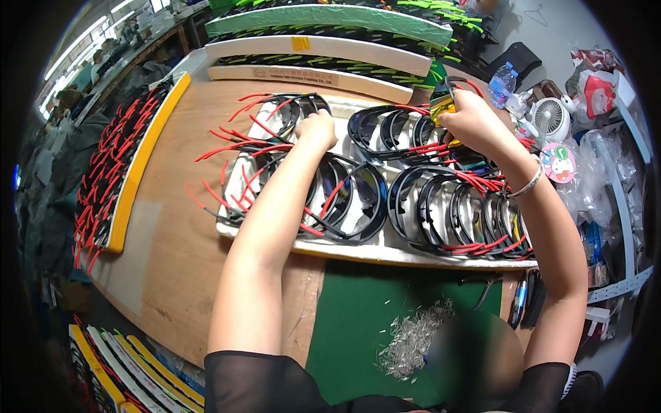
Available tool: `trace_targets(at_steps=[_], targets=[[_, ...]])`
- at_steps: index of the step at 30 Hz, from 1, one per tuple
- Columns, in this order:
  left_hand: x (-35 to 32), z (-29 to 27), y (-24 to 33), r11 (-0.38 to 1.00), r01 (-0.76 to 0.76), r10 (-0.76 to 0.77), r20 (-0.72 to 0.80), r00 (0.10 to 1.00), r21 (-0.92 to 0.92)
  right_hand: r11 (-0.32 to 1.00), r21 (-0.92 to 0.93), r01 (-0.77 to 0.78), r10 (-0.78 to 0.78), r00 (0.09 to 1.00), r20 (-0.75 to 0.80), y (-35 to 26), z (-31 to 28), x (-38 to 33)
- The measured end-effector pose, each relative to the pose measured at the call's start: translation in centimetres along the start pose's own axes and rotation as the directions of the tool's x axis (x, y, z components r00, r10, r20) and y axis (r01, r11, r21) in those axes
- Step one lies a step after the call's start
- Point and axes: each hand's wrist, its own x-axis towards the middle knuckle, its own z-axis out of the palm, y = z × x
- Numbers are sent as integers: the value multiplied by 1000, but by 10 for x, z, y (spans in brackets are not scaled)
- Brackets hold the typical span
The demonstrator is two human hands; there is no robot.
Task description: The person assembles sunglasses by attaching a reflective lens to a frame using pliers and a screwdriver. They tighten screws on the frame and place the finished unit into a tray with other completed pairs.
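Observation:
A long white foam tray (337, 248) lies across the bench, holding rows of sports glasses (420, 213) with black frames and red temple tips. My left hand (317, 129) reaches over its far left part. Those fingers are curled closed at the rim of a black pair of glasses (296, 113), and the fingertips are partly hidden. At the far right of the tray, my right hand (475, 124) is closed on another pair of sports glasses (442, 105) with a shiny yellow lens. That pair is raised above the row beneath it.
Long foam trays of green-tipped glasses (317, 48) are stacked at the back. Another yellow-edged tray (148, 165) stands left. Small clear pieces (413, 341) lie heaped on a green mat (344, 323). A white fan (549, 118) and a water bottle (502, 84) are at the right.

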Motion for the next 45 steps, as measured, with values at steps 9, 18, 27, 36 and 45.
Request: trace_targets(at_steps=[9, 18, 27, 36, 45], targets=[[-3, -3, 2, 984, -109, 52, -366, 929, -138, 948, -311, 72, -81, 997, -14, -26, 32, 22], [-12, -126, -108, 595, -444, -100, -610, 786, -670, 916, -395, 72, -35, 994, 102, -81, 72, 61], [-217, -143, -189, 588, -568, -267, -801, 535, -576, 931, -346, -114, 128, 992, 19, -99, 175, 125], [-384, -49, -255, 654, -80, -655, -617, 436, -752, 886, -289, -362, 376, 926, -7, -78, 252, 143], [-421, 16, -214, 933, -148, -146, -721, 677, -327, 905, -300, -301, 290, 954, -80, -70, 239, 124]])
